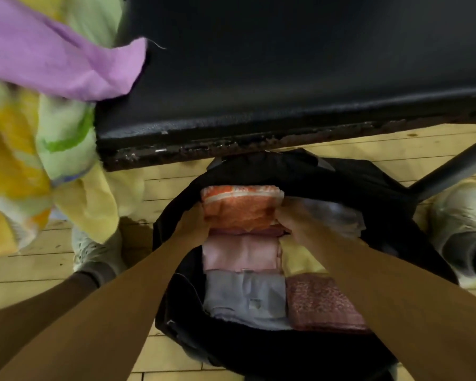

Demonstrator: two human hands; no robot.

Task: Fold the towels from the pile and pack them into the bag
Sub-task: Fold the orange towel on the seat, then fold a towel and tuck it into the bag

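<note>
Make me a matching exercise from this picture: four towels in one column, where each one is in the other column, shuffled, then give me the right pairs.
Towels
1. orange folded towel
2. purple towel
3. pale blue folded towel
4. dark red textured folded towel

Places
A. on top of the pile of towels at the black table's left end
B. in the black bag, near right corner
C. gripped between the left hand and right hand at the bag's far end
D. in the bag, near left corner

Pairs: 1-C, 2-A, 3-D, 4-B
</note>
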